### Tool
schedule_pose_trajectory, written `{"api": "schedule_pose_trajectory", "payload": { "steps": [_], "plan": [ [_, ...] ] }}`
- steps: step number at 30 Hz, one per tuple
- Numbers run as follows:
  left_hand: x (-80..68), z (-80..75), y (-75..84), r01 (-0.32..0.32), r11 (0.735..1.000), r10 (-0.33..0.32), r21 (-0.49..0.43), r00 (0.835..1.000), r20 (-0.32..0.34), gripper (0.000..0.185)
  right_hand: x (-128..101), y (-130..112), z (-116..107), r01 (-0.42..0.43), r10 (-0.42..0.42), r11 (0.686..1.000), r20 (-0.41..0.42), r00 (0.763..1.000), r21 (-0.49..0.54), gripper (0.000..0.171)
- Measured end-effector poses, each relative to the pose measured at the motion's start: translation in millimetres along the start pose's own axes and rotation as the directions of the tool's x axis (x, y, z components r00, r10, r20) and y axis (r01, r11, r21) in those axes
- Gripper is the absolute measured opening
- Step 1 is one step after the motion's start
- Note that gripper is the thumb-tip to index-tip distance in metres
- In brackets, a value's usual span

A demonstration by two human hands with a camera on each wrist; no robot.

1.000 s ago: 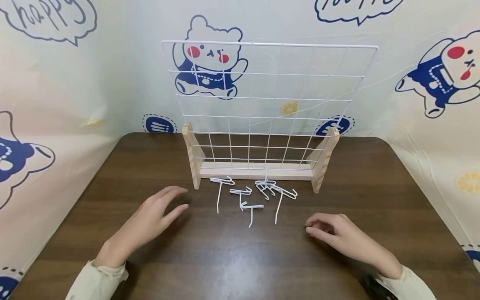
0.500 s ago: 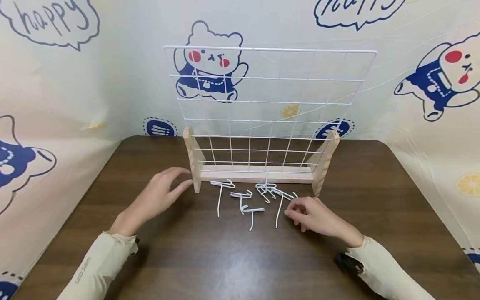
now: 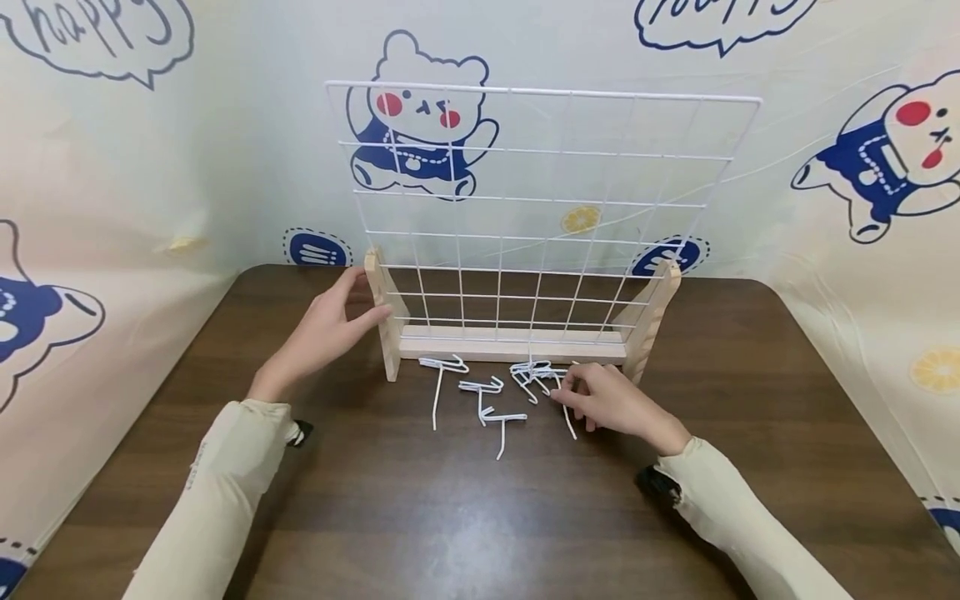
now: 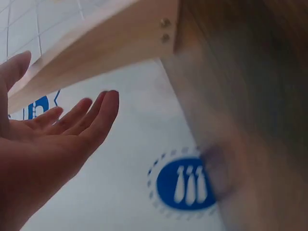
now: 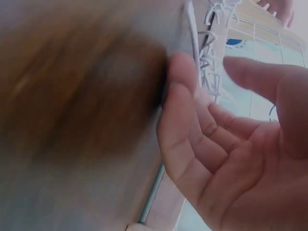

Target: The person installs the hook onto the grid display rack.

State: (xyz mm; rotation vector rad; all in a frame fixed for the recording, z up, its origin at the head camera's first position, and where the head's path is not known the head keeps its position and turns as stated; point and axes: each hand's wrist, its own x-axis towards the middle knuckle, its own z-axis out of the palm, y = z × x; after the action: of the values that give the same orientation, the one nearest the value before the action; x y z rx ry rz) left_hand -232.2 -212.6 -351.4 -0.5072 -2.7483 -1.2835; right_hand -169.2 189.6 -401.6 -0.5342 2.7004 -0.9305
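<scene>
**A:** ok so where are the hands here? I see a wire grid [image 3: 540, 200] standing upright in a wooden stand [image 3: 513, 343] on a dark brown table [image 3: 480, 517]

**B:** left hand [image 3: 330, 325] is up at the left upright of the stand. Fingers look straight and relaxed, not gripping anything. From the head view the fingertips seem to touch the wood, but the left wrist view shows the palm [image 4: 43, 144] flat and apart from the beam, so I can't tell if there's real contact

**A:** and the right hand?

**B:** right hand [image 3: 611, 400] is down on the table just in front of the stand, at the right end of the white hooks [image 3: 495, 392]. Its fingertips are at the long leg of the rightmost hook [image 3: 567, 412], near the tangled bunch. Whether it's pinching that hook or only touching it, I can't tell: the head view is too small and the right wrist view is mostly blur, though there the fingers [image 5: 192, 125] are loosely bent with the palm showing

**A:** the rest of the hooks?

**B:** lying loose in a row along the front of the base — one near the left upright, two in the middle, a clump toward the right. Cartoon bear backdrop [image 3: 420, 125] behind it all, cream sleeves on both arms
</scene>
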Motion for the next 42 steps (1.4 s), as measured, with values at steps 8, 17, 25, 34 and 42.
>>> {"api": "schedule_pose_trajectory", "payload": {
  "steps": [8, 17, 25, 34, 42],
  "plan": [
    [7.0, 8.3, -4.9, -0.042, 0.981, 0.053, -0.188, 0.997, 0.057, 0.051, 4, 7, 3, -0.016, 0.016, 0.999, -0.009, 1.000, 0.030, 0.015],
    [10.8, 6.5, -18.3, -0.059, 0.950, 0.094, -0.308, 0.991, 0.098, 0.053, 3, 18, -10, 0.024, -0.024, 0.994, 0.004, 1.000, 0.105, 0.009],
    [13.7, 7.6, -19.8, -0.081, 0.927, 0.114, -0.366, 0.991, 0.068, 0.048, -3, 17, -19, 0.052, -0.061, 0.989, 0.064, 0.996, 0.136, 0.009],
    [14.8, 12.7, -23.0, -0.110, 0.923, 0.127, -0.369, 0.992, 0.022, 0.053, -8, 15, -43, 0.024, -0.038, 0.978, 0.061, 0.997, 0.207, 0.007],
    [15.4, 15.6, -23.9, -0.109, 0.905, 0.130, -0.411, 0.991, 0.025, 0.046, -9, 15, -41, -0.006, -0.040, 0.911, 0.105, 0.994, 0.411, 0.014]
  ]
}}
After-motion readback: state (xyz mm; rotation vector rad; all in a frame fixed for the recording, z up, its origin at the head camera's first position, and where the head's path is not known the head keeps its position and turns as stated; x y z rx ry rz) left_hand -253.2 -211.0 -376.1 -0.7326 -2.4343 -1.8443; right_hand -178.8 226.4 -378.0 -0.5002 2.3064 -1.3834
